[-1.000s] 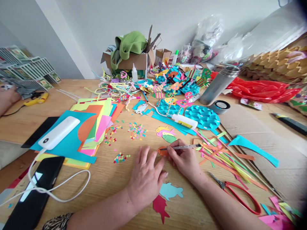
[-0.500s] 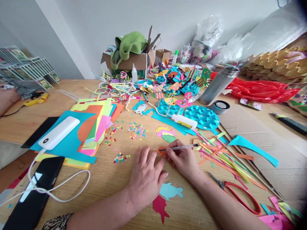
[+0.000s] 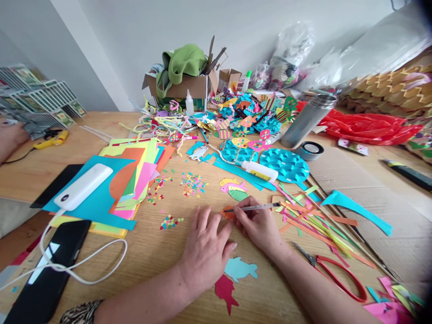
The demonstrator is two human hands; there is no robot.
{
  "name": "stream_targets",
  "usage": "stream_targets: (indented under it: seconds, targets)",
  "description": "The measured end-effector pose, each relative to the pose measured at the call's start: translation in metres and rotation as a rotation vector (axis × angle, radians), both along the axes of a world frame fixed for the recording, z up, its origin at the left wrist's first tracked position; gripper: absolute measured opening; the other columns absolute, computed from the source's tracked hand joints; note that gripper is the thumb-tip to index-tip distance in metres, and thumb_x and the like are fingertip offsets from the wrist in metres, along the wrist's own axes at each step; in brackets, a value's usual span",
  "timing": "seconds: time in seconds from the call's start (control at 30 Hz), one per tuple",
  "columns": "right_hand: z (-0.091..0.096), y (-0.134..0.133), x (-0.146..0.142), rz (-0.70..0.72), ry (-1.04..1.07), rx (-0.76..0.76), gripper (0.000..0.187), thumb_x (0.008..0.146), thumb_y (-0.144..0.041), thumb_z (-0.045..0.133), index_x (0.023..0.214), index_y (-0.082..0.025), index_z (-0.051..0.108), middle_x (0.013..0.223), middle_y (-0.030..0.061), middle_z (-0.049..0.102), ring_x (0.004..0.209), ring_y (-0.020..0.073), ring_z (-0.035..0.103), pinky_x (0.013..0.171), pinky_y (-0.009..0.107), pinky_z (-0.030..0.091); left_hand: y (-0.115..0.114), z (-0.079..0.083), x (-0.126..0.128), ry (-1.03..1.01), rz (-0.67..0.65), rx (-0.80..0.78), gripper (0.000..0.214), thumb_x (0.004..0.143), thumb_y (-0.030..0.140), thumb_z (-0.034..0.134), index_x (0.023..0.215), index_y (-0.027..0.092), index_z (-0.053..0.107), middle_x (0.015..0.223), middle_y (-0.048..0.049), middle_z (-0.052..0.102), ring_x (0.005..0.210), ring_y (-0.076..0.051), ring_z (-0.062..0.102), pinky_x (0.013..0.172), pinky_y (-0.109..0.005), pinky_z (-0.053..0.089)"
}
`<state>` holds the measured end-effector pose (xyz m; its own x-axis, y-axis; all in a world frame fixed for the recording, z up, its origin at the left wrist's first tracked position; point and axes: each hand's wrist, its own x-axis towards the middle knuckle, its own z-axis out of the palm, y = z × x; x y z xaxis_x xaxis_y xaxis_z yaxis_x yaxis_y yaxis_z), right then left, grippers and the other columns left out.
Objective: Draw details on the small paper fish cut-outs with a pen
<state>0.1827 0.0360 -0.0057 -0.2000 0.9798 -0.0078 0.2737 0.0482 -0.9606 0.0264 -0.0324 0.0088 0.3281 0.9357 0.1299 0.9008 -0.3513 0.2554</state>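
Observation:
My right hand (image 3: 258,225) pinches a slim pen (image 3: 259,207), its tip on an orange paper fish (image 3: 227,213) lying on the table. Part of that fish is hidden by my fingers. My left hand (image 3: 207,245) lies flat with fingers spread, its fingertips beside the orange fish. Just above are a green paper fish (image 3: 238,194), a pink one (image 3: 229,186) and a yellow one (image 3: 227,181), overlapping. Below my hands lie a light blue paper fish (image 3: 240,269) and a dark red paper fish (image 3: 226,292).
Red-handled scissors (image 3: 340,274) and paper strips (image 3: 324,220) lie right. Confetti (image 3: 192,183), a paper stack (image 3: 124,180), a power bank (image 3: 83,186) and a phone (image 3: 50,270) are left. A glue bottle (image 3: 259,171) and steel flask (image 3: 307,121) stand farther back. Another person's hand (image 3: 11,139) shows far left.
Both my hands and the paper fish stay almost in place. The pen tip remains on the orange fish, with barely any visible shift.

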Motion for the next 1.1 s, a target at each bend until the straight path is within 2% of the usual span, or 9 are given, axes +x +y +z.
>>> stream_targets:
  seconds: [1.1]
  targets:
    - [-0.0023,0.0012,0.0008,0.012,-0.015,0.018,0.021,0.088,-0.038,0.058,0.077,-0.021,0.054,0.060,0.0001,0.060,0.041,0.0120,0.050,0.038,0.022,0.038,-0.0005,0.0004,-0.0001,0.002,-0.004,-0.005,0.038,0.092,0.039,0.058,0.127,0.025,0.056,0.123,-0.0072,0.052,0.131,-0.034,0.035,0.114,-0.058,0.024]
